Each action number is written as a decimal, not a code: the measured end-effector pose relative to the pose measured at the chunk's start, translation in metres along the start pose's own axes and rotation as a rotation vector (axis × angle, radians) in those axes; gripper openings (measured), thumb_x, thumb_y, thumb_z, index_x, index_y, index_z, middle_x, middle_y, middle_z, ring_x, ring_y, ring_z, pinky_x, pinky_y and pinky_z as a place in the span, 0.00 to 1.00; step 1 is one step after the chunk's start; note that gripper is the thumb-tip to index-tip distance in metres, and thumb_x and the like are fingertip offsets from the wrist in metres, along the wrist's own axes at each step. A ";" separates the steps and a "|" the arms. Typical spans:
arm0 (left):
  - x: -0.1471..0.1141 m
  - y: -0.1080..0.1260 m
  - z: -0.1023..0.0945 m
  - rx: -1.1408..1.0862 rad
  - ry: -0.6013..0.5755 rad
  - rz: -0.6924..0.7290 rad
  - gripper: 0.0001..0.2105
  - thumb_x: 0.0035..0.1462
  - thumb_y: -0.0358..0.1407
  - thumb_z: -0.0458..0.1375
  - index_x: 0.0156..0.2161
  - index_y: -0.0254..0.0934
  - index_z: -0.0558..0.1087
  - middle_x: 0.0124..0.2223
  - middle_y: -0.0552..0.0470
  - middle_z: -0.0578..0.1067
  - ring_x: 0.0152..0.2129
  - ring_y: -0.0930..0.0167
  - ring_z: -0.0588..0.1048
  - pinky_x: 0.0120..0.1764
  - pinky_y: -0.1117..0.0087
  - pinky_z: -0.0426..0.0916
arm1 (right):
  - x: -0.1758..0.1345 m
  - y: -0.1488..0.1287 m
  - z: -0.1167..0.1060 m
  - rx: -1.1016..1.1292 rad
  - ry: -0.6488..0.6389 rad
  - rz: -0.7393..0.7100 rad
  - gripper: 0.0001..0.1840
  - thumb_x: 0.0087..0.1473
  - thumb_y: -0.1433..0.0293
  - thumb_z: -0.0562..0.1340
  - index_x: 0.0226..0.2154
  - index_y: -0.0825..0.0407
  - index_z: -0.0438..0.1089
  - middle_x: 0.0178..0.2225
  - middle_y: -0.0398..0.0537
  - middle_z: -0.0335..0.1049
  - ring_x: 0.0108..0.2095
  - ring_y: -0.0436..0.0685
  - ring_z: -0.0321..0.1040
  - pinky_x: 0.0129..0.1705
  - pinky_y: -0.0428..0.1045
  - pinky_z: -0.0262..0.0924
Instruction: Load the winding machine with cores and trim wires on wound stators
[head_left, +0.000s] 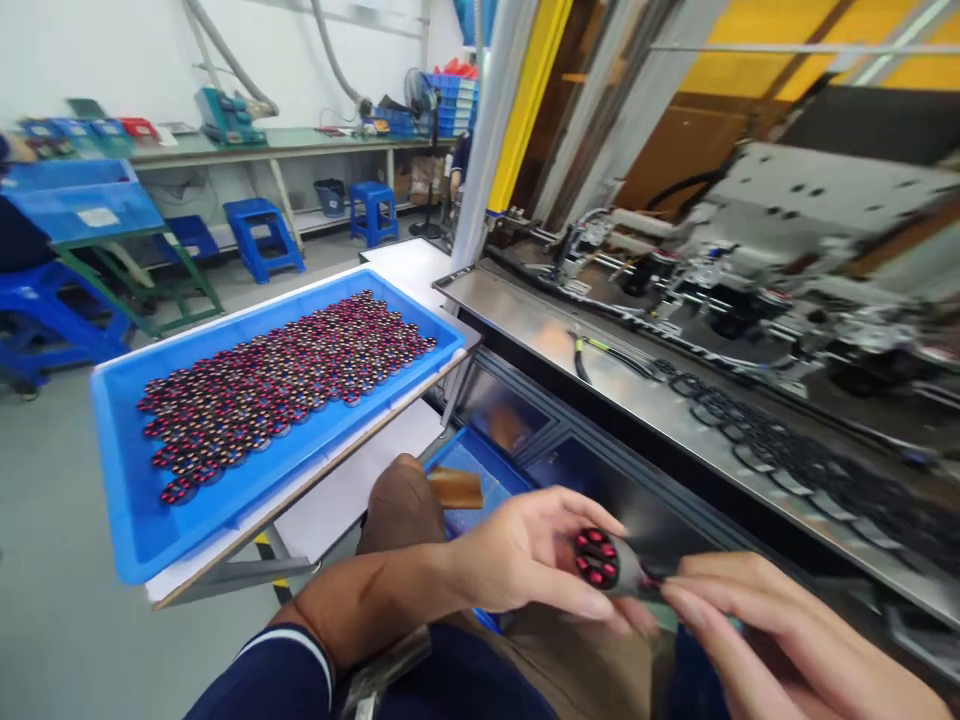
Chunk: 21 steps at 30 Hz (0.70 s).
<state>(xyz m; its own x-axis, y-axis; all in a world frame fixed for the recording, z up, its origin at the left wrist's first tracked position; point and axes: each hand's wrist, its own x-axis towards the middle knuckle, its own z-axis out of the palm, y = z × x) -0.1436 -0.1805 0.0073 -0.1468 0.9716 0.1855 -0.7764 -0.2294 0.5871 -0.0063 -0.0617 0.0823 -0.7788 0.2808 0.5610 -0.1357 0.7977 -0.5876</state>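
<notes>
My left hand (525, 555) curls around a small motor stator (597, 558), a round black part with red coils facing up and a blurred grey side. Close by on the right, my right hand (765, 620) is closed in a pinch at a thin dark piece beside the stator. What the right fingers hold is blurred; a bit of teal shows under them. Both hands are above my lap. To the left, a blue tray (300, 455) carries a dense layer of similar round black parts (285, 380) with red and copper-coloured coils.
A machine with a steel ledge (517, 310) runs along the right, with black cables and rings (780, 440) lying on it. A blue bin (480, 465) sits low beyond my knee. Blue stools (262, 240) and a workbench (300, 145) stand behind.
</notes>
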 end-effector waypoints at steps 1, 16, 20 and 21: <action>-0.001 0.004 0.004 -0.015 0.024 0.085 0.22 0.38 0.29 0.75 0.40 0.40 0.74 0.40 0.53 0.80 0.38 0.69 0.81 0.41 0.68 0.74 | 0.003 -0.007 0.003 -0.009 0.019 0.012 0.06 0.55 0.73 0.63 0.32 0.45 0.74 0.26 0.45 0.75 0.22 0.54 0.71 0.23 0.47 0.67; 0.008 0.008 -0.005 0.112 -0.087 -0.257 0.19 0.58 0.49 0.60 0.42 0.32 0.74 0.32 0.46 0.79 0.27 0.66 0.80 0.28 0.71 0.73 | 0.008 -0.003 0.008 0.154 0.064 0.010 0.09 0.57 0.80 0.61 0.30 0.52 0.73 0.25 0.45 0.73 0.27 0.50 0.70 0.29 0.45 0.66; 0.004 0.003 0.002 0.324 0.135 0.161 0.21 0.47 0.30 0.71 0.46 0.42 0.72 0.41 0.53 0.77 0.35 0.71 0.79 0.38 0.73 0.74 | 0.005 -0.003 0.010 0.140 0.144 0.086 0.09 0.57 0.78 0.62 0.27 0.52 0.72 0.24 0.44 0.72 0.26 0.50 0.69 0.28 0.45 0.64; 0.004 0.001 0.003 0.367 0.154 0.239 0.22 0.45 0.29 0.72 0.45 0.43 0.72 0.42 0.54 0.76 0.38 0.71 0.79 0.41 0.72 0.73 | 0.005 -0.002 0.011 0.146 0.158 0.104 0.10 0.58 0.77 0.62 0.26 0.52 0.72 0.24 0.44 0.72 0.26 0.50 0.69 0.28 0.45 0.64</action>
<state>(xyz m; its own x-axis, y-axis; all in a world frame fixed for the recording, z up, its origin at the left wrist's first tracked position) -0.1438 -0.1768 0.0109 -0.4064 0.8799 0.2462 -0.4458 -0.4262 0.7871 -0.0165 -0.0680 0.0799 -0.6892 0.4463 0.5708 -0.1560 0.6779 -0.7184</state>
